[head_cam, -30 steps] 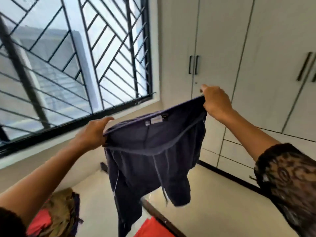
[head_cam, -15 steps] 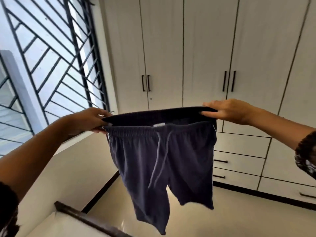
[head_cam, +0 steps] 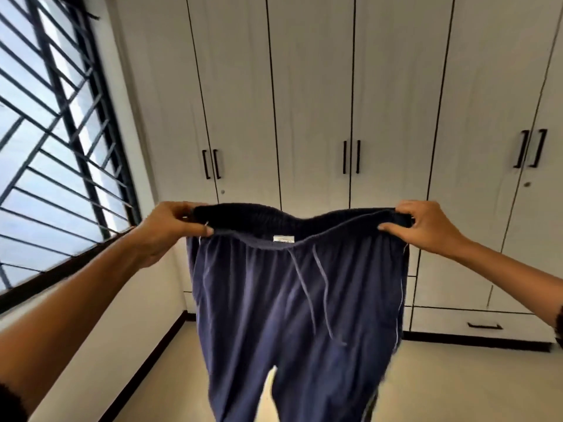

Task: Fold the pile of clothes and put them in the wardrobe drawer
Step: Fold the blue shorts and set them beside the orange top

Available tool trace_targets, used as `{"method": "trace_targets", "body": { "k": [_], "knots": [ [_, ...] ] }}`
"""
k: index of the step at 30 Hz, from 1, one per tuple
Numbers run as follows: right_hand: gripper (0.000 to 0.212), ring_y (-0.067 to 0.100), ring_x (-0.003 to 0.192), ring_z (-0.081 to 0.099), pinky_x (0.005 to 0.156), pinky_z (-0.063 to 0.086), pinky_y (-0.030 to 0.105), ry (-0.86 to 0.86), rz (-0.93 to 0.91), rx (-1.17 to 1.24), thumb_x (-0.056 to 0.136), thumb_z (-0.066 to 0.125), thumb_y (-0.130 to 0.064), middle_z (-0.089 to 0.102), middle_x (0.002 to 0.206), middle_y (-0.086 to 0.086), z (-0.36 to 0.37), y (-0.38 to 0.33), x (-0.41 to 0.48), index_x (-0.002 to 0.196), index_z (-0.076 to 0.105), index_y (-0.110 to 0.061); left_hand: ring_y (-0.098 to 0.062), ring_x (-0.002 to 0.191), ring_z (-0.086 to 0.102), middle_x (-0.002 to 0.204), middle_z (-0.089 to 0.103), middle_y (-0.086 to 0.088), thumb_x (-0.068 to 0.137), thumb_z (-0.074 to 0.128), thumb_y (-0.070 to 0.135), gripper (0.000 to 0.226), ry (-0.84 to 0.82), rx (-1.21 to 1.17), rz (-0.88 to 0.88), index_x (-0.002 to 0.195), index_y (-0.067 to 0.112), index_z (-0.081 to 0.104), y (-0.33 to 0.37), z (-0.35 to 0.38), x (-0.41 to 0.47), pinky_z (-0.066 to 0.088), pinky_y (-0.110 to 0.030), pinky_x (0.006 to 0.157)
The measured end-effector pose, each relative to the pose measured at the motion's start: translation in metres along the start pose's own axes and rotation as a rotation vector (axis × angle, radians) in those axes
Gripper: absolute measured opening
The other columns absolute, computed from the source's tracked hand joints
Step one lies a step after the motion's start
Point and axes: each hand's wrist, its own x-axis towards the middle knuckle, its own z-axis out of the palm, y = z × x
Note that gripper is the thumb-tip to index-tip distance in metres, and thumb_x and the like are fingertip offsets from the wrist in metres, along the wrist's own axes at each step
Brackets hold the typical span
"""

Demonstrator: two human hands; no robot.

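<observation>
Shorts (head_cam: 292, 300): navy, hanging midair, waistband now pulled square; hems out of frame, so length unsure.
Hands: left hand (head_cam: 170, 226) and right hand (head_cam: 426, 226) each pinch a waistband end.
Wardrobe (head_cam: 313, 86): now straight ahead; folding not begun.

You get no readable txt: the white label (head_cam: 284, 239) inside the shorts (head_cam: 268, 303), at the waist, has print too blurred to read.

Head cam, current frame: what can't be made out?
Navy garment: leg ends cut off by bottom edge, head view.
Waistband label: print too small.
Wardrobe drawers: mostly hidden behind the garment.
Clothes pile: out of frame.
</observation>
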Motion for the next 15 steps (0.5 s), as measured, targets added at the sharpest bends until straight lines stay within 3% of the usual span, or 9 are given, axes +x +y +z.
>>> {"method": "trace_targets", "body": {
  "k": [4, 6, 8, 11, 13, 15],
  "knots": [
    [0.031, -0.001, 0.056, 0.049, 0.056, 0.040, 0.010, 0.043, 0.247, 0.276, 0.074, 0.076, -0.006, 0.051, 0.065, -0.002, -0.020, -0.004, 0.011, 0.067, 0.049, -0.019, -0.017, 0.091, 0.062, 0.097, 0.066, -0.004, 0.061, 0.081, -0.005, 0.046, -0.019, 0.343, 0.068, 0.096, 0.018, 0.063, -0.013, 0.012, -0.002, 0.048, -0.014, 0.069],
    [0.030, -0.005, 0.057, 0.051, 0.056, 0.044, 0.009, 0.031, 0.293, 0.405, 0.077, 0.070, 0.003, 0.053, 0.072, -0.001, -0.029, -0.006, 0.018, 0.074, 0.051, -0.019, -0.014, 0.089, 0.056, 0.097, 0.058, 0.003, 0.058, 0.085, 0.005, 0.045, -0.040, 0.661, 0.187, 0.093, 0.020, 0.060, -0.019, 0.020, 0.001, 0.042, -0.012, 0.070],
    [0.031, -0.006, 0.061, 0.057, 0.059, 0.049, 0.010, 0.035, 0.333, 0.501, 0.080, 0.065, 0.008, 0.057, 0.080, 0.000, -0.036, -0.008, 0.023, 0.083, 0.055, -0.021, -0.007, 0.084, 0.049, 0.092, 0.050, 0.010, 0.060, 0.085, 0.013, 0.043, -0.080, 0.833, 0.330, 0.094, 0.020, 0.061, -0.025, 0.028, 0.005, 0.039, -0.012, 0.068],
    [0.033, -0.002, 0.069, 0.062, 0.066, 0.052, 0.011, 0.050, 0.383, 0.614, 0.083, 0.060, 0.008, 0.061, 0.087, 0.002, -0.045, -0.008, 0.028, 0.096, 0.060, -0.022, -0.003, 0.070, 0.053, 0.078, 0.059, 0.008, 0.074, 0.076, 0.027, 0.016, -0.019, 0.714, 0.413, 0.082, 0.022, 0.064, -0.022, 0.038, 0.007, 0.044, -0.015, 0.060],
    [0.030, 0.007, 0.076, 0.062, 0.064, 0.053, 0.013, 0.077, 0.486, 0.712, 0.084, 0.060, 0.006, 0.062, 0.091, 0.004, -0.045, -0.003, 0.030, 0.097, 0.061, -0.021, -0.009, 0.064, 0.056, 0.071, 0.063, 0.000, 0.086, 0.063, 0.035, 0.018, 0.106, 0.612, 0.298, 0.079, 0.019, 0.065, -0.017, 0.046, 0.011, 0.040, -0.013, 0.052],
    [0.024, 0.014, 0.084, 0.060, 0.069, 0.053, 0.018, 0.115, 0.633, 0.632, 0.083, 0.064, 0.002, 0.061, 0.100, 0.007, -0.032, 0.004, 0.034, 0.097, 0.062, -0.018, -0.015, 0.068, 0.057, 0.077, 0.064, -0.002, 0.090, 0.054, 0.042, 0.026, 0.207, 0.598, 0.097, 0.085, 0.018, 0.064, -0.017, 0.057, 0.018, 0.038, -0.020, 0.054]
  ]
}}
